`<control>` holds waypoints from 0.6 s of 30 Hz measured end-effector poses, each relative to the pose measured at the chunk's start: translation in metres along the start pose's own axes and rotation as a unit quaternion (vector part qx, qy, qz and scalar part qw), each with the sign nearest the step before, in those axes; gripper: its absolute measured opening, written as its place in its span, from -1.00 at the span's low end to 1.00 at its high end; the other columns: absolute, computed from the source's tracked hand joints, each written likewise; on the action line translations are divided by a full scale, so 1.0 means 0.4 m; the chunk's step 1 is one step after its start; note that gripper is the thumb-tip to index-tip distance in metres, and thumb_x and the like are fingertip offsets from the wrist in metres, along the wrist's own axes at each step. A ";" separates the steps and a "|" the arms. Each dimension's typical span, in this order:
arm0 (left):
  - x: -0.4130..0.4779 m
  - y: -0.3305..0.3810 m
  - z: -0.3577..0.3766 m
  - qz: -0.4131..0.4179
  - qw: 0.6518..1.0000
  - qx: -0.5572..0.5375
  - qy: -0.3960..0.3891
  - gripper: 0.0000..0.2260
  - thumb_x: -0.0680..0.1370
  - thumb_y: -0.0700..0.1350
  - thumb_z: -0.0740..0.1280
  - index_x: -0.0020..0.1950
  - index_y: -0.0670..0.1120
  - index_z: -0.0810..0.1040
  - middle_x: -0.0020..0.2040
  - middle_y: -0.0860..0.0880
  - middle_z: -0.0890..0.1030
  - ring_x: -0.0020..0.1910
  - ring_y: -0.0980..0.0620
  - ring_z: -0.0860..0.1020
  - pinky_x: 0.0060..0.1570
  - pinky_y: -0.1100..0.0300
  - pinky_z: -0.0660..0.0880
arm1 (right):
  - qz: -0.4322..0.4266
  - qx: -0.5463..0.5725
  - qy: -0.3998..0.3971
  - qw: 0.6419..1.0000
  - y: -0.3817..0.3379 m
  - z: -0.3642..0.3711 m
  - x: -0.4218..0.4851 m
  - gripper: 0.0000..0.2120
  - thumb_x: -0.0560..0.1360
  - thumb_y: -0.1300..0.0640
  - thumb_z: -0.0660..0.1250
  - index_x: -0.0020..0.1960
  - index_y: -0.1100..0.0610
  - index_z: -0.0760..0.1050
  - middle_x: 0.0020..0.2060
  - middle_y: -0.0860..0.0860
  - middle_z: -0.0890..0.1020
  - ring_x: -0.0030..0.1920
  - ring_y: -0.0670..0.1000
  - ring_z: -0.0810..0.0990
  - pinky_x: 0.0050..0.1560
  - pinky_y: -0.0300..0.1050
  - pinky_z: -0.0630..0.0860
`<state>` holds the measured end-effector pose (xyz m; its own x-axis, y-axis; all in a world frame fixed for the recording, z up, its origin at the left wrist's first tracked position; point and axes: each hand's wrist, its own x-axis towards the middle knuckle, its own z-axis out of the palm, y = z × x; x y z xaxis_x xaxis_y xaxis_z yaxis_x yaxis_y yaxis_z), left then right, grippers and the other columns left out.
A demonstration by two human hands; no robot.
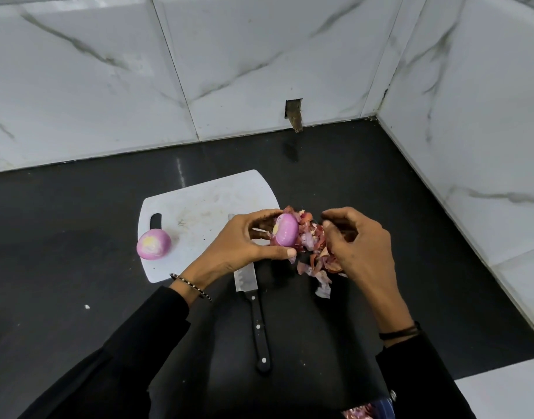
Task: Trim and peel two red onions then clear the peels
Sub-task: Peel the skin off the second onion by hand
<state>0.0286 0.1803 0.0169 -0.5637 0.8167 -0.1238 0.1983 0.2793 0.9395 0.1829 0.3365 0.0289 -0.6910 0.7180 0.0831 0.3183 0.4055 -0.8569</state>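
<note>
My left hand [244, 240] grips a peeled purple onion [286, 230] between thumb and fingers, above the right edge of the white cutting board [199, 207]. To its right, my right hand [359, 243] has curled fingers over a heap of red onion peels [312, 255] on the dark counter; whether it pinches a peel I cannot tell. A second peeled onion [153, 245] rests at the board's left front corner. A black-handled knife [253, 300] lies partly on the board, its handle toward me.
The dark counter [78, 213] meets marble-tiled walls at the back and right, forming a corner. A small rectangular hole [293, 111] opens in the back wall. A white speck [87, 306] lies on the counter at left.
</note>
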 end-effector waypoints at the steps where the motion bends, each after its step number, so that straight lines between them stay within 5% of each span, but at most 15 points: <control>1: 0.001 -0.001 0.002 0.000 1.000 0.003 0.003 -0.40 0.30 -0.05 0.66 0.31 0.02 0.60 0.13 0.08 0.69 0.13 0.07 0.64 0.18 0.18 0.57 | -0.006 0.005 -0.003 1.000 -0.005 0.000 -0.001 -0.82 0.58 0.18 0.36 0.09 -0.06 0.63 -0.06 -0.25 0.67 0.00 -0.34 0.59 -0.04 -0.53 0.44; 5: 0.002 0.007 0.014 0.010 1.000 0.004 0.007 -0.41 0.30 -0.05 0.66 0.29 0.05 0.60 0.09 0.10 0.70 0.08 0.08 0.65 0.15 0.19 0.57 | -0.047 0.037 -0.047 0.997 -0.048 0.031 -0.013 -0.74 0.67 0.06 0.22 0.31 -0.03 0.55 0.21 -0.15 0.61 0.19 -0.23 0.57 0.21 -0.25 0.54; 9: -0.001 0.029 0.035 0.024 0.999 0.042 -0.007 -0.69 0.33 -0.10 0.48 0.06 -0.01 0.65 -0.09 0.03 0.71 -0.09 0.05 0.67 -0.05 0.23 0.59 | -0.113 -0.007 -0.121 0.986 -0.093 0.109 -0.032 -0.54 0.69 -0.10 0.04 0.52 0.03 0.36 0.50 -0.14 0.38 0.53 -0.24 0.19 0.56 -0.05 0.16; 12: -0.009 0.040 0.040 0.027 0.997 0.066 -0.005 -0.75 0.33 -0.13 0.37 0.00 -0.06 0.64 -0.18 0.02 0.69 -0.16 0.08 0.65 -0.15 0.26 0.58 | -0.090 -0.083 -0.120 0.985 -0.102 0.137 -0.021 -0.40 0.66 -0.24 -0.11 0.57 0.02 0.27 0.56 -0.13 0.28 0.57 -0.22 0.06 0.58 0.02 0.05; 18: -0.021 0.042 0.016 0.042 0.997 0.042 -0.048 -0.65 0.35 -0.14 0.61 0.10 -0.07 0.64 -0.06 0.00 0.70 -0.09 0.01 0.66 0.05 0.01 0.59 | 0.009 -0.009 -0.173 0.985 -0.130 0.123 0.022 -0.49 0.67 -0.28 -0.12 0.41 -0.09 0.40 0.46 -0.07 0.42 0.54 -0.03 0.25 0.55 0.10 0.14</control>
<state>0.0419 0.1812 0.0317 -0.4638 0.8824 -0.0795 0.3111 0.2462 0.9180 0.1283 0.2939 0.0492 -0.8637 0.4913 -0.1128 0.3419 0.4065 -0.8473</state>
